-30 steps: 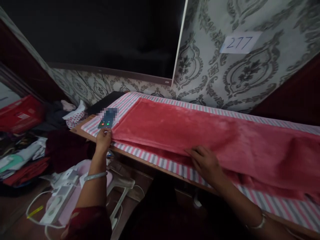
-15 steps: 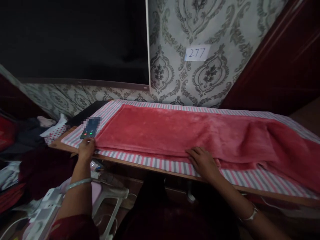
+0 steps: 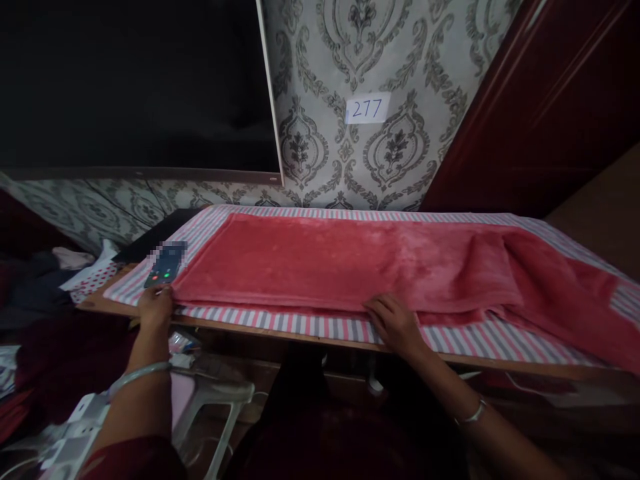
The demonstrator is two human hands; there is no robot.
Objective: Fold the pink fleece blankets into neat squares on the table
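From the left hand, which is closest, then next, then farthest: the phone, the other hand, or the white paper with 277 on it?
Counting from the left hand in the head view:
1. The dark phone with a lit screen, just beyond the fingertips on the striped cover.
2. The right hand, along the red fleece cloth's near edge.
3. The white paper marked 277, up on the patterned wall.

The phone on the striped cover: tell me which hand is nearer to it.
Left. The left hand sits at the red cloth's corner, just below the phone. The right hand rests on the cloth's near edge, far to the right.
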